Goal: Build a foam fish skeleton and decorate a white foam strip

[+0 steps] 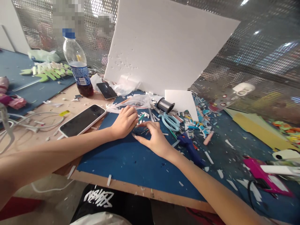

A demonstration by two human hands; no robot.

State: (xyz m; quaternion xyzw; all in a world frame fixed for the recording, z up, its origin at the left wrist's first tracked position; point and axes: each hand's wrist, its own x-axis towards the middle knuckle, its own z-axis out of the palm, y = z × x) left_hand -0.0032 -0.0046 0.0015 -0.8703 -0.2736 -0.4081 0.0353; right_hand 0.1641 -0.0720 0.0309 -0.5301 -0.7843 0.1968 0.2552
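My left hand (pixel 126 122) is closed over the blue mat (pixel 131 159), palm down, its fingertips mostly hidden. A small teal piece (pixel 141 117) shows beside its fingers, between the two hands; whether it is gripped is unclear. My right hand (pixel 156 139) lies close by, thumb and index finger apart in a curve facing the left hand. Something thin and dark shows in that gap, too small to name. Light-blue-handled scissors (pixel 170 122) lie beyond the right hand, near a spool of dark thread or wire (pixel 165 105). A blue glue gun (pixel 191 148) rests right of the right wrist.
A white phone (pixel 83 120) lies left, before a drink bottle (pixel 78 72) and a darker phone (pixel 106 90). White foam board (pixel 164 40) leans against perforated metal (pixel 248 53). Cut scraps (pixel 199 125) litter the mat. A magenta tool (pixel 267 176) and yellow sheets (pixel 260 128) lie right.
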